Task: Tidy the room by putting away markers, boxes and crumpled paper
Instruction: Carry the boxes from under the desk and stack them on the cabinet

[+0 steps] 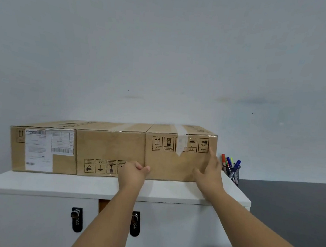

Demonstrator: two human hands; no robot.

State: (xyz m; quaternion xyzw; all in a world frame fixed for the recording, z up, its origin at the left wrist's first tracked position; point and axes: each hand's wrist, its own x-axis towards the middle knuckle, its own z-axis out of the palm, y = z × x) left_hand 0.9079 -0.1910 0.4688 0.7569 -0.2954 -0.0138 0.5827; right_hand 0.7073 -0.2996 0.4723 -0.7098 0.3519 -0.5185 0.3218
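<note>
Three cardboard boxes stand in a row along the back of a white cabinet top (pixel 93 186), close to the wall: the left box (pixel 43 150) with shipping labels, the middle box (pixel 110 150), and the right box (pixel 179 156), sealed with a strip of clear tape and printed with handling symbols. The left hand (pixel 133 173) sits at the seam between the middle and right boxes, fingers curled in against the cardboard; whether it actually pinches an edge cannot be told. The right hand (pixel 210 171) lies spread and loose against the right box's front near its right corner, fingers extended, holding nothing. The box looks stiff and dry, likely to slide easily on the smooth top; its weight cannot be judged, though the fragile and this-way-up marks argue for keeping it level and taking it by both ends or under the bottom edges, not by the tape. Just right of the box, a mesh pen cup (pixel 233 174) full of markers (pixel 230 161) stands at the cabinet's corner, so any shove to the right risks knocking it off. A bare strip of cabinet top in front gives room to draw the box forward.
</note>
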